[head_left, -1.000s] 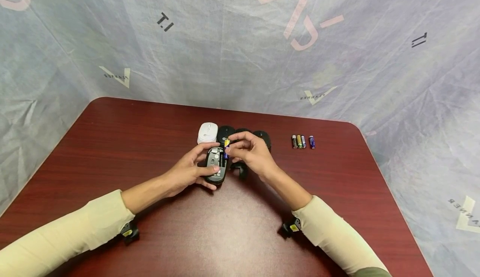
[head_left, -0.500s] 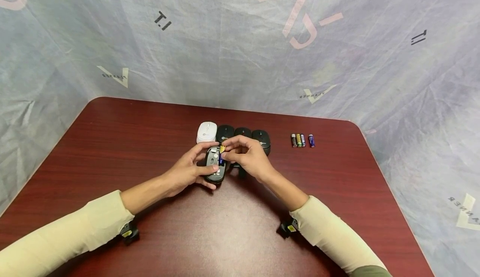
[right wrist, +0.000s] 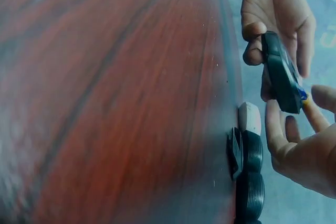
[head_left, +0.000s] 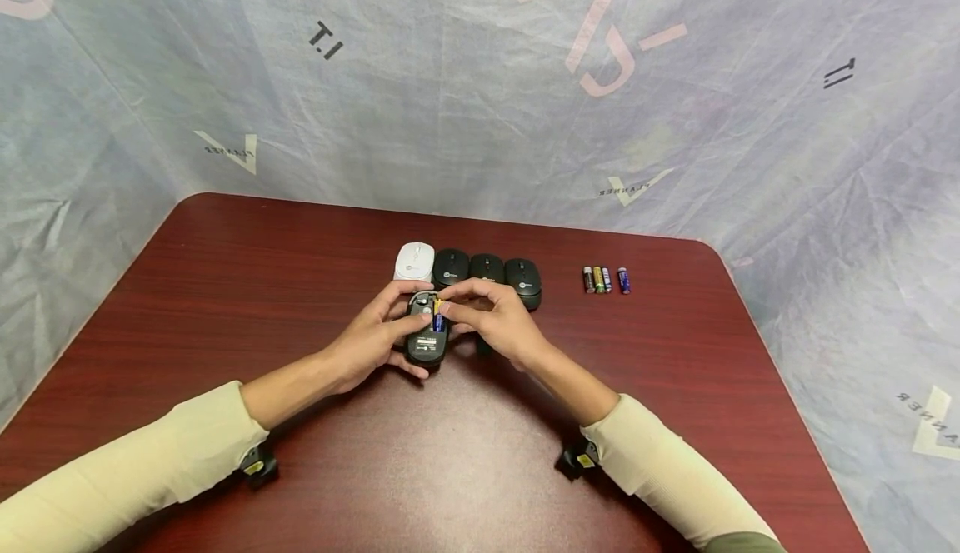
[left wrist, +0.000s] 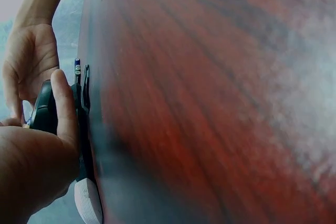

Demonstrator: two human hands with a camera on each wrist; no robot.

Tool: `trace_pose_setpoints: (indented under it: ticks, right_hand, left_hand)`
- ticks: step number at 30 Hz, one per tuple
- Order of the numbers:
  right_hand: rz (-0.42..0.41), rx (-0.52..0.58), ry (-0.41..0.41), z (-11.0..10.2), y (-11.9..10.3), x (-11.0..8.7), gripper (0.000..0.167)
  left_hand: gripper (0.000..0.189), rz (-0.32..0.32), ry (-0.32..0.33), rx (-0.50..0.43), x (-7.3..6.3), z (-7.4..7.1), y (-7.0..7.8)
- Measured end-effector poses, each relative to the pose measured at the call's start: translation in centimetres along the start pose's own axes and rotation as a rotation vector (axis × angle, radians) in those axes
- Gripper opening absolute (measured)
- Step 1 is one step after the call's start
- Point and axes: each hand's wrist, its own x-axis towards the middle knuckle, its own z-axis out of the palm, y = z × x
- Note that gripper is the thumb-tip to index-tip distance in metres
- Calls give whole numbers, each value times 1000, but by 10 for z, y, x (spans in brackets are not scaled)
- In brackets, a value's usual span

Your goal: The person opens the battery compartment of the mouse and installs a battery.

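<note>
Blue-and-yellow cylindrical battery (head_left: 438,324) has sunk into the black oval mouse (head_left: 426,354) — nearly seated, likely — left hand (head_left: 367,332) gripping mouse, right hand (head_left: 504,320) pinching battery.

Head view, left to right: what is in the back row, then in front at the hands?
Back row: white mouse, black mouse, second black mouse, third black mouse, three batteries side by side, lone blue battery. At the hands: left hand, upturned mouse, right hand.
</note>
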Motion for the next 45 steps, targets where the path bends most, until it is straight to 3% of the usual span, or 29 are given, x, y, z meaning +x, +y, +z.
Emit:
trace_pose_setpoints:
  ticks: [4,7,11,21,26,33,39,45]
  right_hand:
    - [46,110,-22,4,-2,0,28]
    - [85,158,-36,5,-3,1,38]
    - [130,186,-56,4,-6,1,45]
    - [150,181,-52,6,-1,-1,37]
    - [130,91,-38,7,-2,-4,35]
    - [22,-90,-11,11,-6,-6,30]
    - [-45,-311,39,16,-9,-9,26]
    - [-78,-415,115,19,-6,-9,25]
  left_hand:
    - [49,-14,36,36,1,0,-1]
    - [48,-13,57,68,1,0,-1]
    - [45,-5,57,75,-1,0,0]
    - [47,1,29,88,-5,1,-1]
    - [47,9,23,92,-6,4,-1]
    - [41,64,44,152,-6,8,-2]
    - [36,47,42,128,-5,10,-2]
    - [35,24,19,86,-5,9,0]
